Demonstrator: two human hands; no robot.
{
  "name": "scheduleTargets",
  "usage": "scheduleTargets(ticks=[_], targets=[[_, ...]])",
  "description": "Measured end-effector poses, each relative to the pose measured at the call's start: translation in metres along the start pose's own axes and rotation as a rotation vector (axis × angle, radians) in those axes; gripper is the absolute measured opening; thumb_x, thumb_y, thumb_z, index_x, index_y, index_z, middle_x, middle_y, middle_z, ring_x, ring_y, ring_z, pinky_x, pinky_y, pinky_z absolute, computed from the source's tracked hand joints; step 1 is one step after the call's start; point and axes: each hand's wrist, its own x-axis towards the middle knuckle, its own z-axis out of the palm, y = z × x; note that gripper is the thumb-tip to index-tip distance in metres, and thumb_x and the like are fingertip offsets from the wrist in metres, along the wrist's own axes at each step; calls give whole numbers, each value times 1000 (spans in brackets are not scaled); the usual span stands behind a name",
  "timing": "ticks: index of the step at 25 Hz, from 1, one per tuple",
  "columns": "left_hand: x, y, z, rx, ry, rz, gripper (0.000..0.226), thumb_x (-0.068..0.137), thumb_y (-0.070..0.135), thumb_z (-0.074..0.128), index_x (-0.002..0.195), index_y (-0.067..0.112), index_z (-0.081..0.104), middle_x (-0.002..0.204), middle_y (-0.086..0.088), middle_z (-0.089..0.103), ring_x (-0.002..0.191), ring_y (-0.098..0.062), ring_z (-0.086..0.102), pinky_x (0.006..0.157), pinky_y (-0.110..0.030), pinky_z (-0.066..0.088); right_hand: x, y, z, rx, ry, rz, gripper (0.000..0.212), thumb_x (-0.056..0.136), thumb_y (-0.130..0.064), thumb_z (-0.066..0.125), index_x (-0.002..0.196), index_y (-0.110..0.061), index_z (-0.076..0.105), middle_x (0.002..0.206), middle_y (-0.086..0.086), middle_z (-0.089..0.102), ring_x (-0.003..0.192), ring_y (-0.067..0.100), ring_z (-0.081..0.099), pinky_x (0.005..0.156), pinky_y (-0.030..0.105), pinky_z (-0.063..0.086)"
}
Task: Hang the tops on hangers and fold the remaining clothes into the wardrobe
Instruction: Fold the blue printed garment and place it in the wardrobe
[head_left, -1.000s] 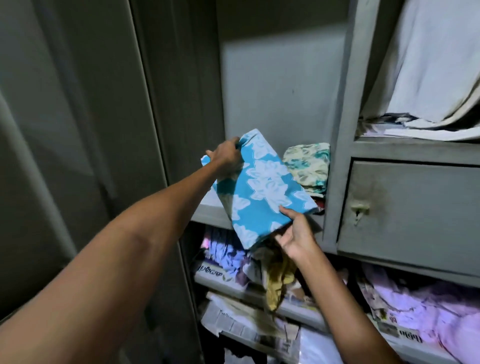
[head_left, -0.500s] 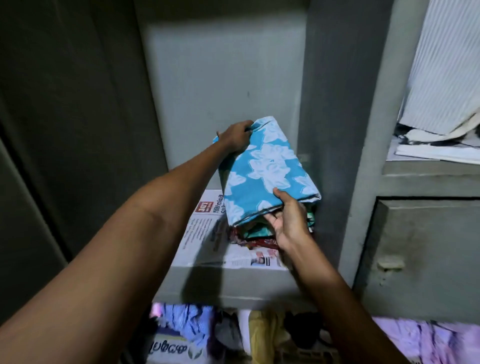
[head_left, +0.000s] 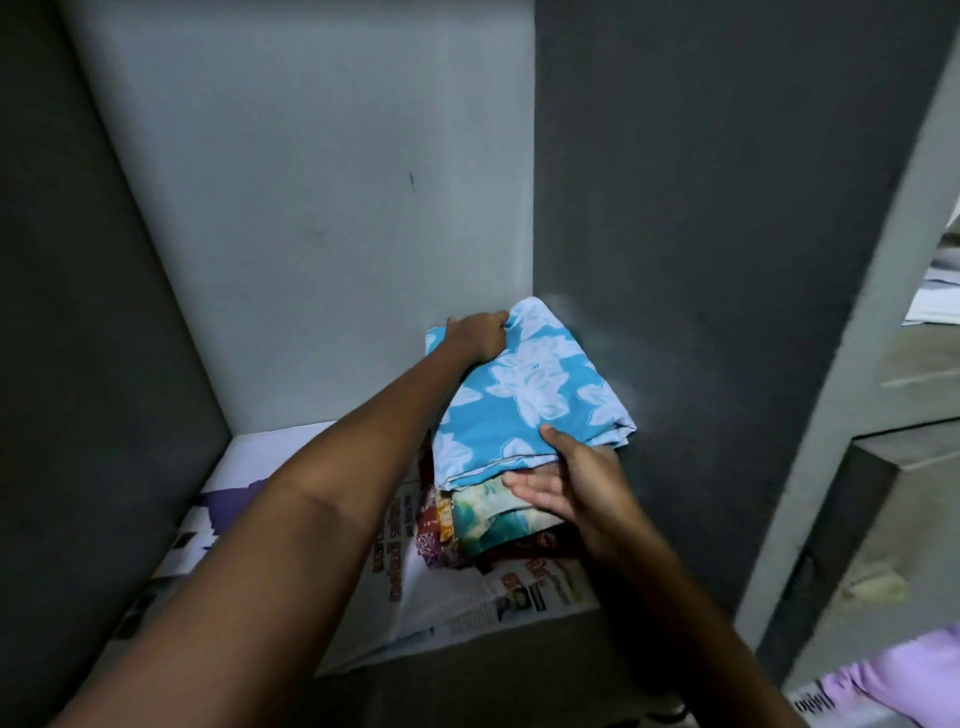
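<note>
Since half a second ago, the folded blue floral garment (head_left: 524, 395) has been lowered onto the folded pile (head_left: 488, 525), in the shelf's right rear corner. Its far edge is gripped by the left hand (head_left: 480, 338); its near edge is pinched by the right hand (head_left: 566, 483), thumb above, fingers beneath. Newspaper lining (head_left: 467, 597) lies below both grips. Placement is judged nearly complete; release remains.

The lilac garment (head_left: 906, 675) is cut off at the lower right edge.
</note>
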Motion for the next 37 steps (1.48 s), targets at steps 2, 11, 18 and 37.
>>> scheduleTargets(ticks=[2, 11, 18, 37], targets=[[-2, 2, -6, -11, 62, -3, 40, 95, 24, 40, 134, 15, 41, 137, -13, 47, 122, -31, 46, 103, -42, 32, -23, -16, -5, -518, -34, -32, 44, 95, -37, 51, 69, -2, 60, 57, 12, 66, 44, 20, 62, 42, 20, 48], [-68, 2, 20, 39, -52, -144, 54, 102, 42, 20, 151, 26, 5, 159, -1, -5, 146, -24, -6, 115, -49, -3, 88, -21, 41, -1787, 178, -560, 55, 102, -34, 16, 150, -9, 12, 159, 7, 4, 146, 25, -3, 117, 40, -6], [-88, 6, 28, -37, -42, -152, 51, 103, 38, 15, 151, 24, 4, 159, 1, -6, 145, -21, -10, 115, -48, -4, 94, -8, 33, -1841, 210, -520, 56, 102, -34, 11, 150, -8, 2, 159, 7, -4, 146, 23, -9, 117, 39, -11], [-417, 178, 9, -429, 352, -392, 51, 91, 11, 50, 140, 5, 38, 144, -16, 40, 131, -28, 39, 106, -29, 30, -152, 78, -137, -1229, -512, -759, 53, 93, -7, 46, 144, -9, 32, 148, 11, 35, 133, 27, 37, 105, 30, 31]])
